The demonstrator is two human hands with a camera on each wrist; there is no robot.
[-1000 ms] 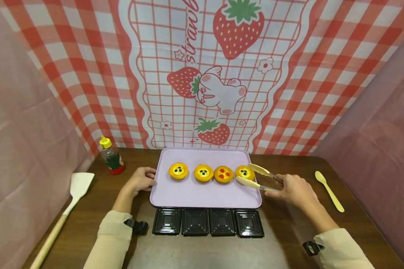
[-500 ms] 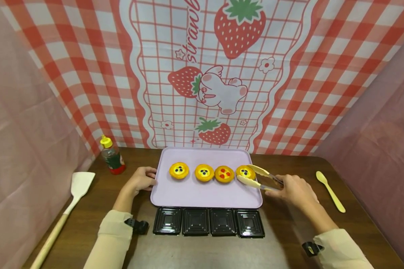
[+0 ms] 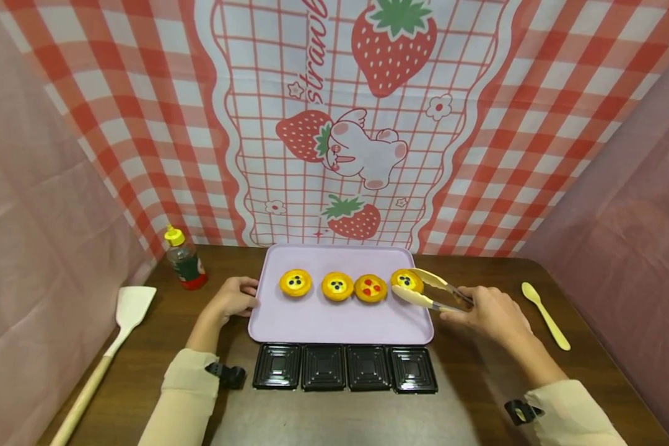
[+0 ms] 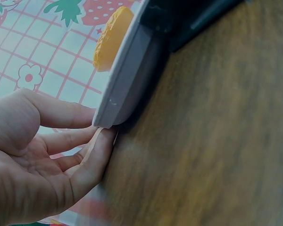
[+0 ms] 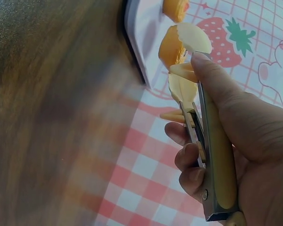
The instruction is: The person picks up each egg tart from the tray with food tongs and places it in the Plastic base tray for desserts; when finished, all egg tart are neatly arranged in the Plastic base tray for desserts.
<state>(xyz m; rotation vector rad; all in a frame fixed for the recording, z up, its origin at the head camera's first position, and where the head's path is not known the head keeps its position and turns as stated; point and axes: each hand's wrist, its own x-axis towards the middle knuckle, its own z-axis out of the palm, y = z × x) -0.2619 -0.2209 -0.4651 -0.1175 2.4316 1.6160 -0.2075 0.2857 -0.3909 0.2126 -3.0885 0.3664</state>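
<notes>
At the tray's right end, my right hand (image 3: 493,314) holds tongs (image 3: 424,300) with pale yellow tips. The tips stand on either side of a tart (image 3: 407,282) topped with dark berries; in the right wrist view the tart (image 5: 171,47) sits against them. Whether it touches the tray is hard to tell. My left hand (image 3: 235,297) pinches the left rim of the lilac tray (image 3: 334,322), thumb and fingers on opposite sides in the left wrist view. Along the tray lie a red-topped tart (image 3: 370,288), a berry tart (image 3: 337,286) and another berry tart (image 3: 295,283).
Several black square containers (image 3: 323,367) line the tray's near side, on a grey surface (image 3: 345,421). A sauce bottle (image 3: 186,259) and a white spatula (image 3: 131,306) stand and lie at left. A yellow spoon (image 3: 546,316) lies at right. A checkered cloth (image 3: 334,214) hangs behind.
The tongs and the rightmost tart have shifted slightly up in the head view. My right hand and forearm have moved a little to the right. My left hand stays at the rim.
</notes>
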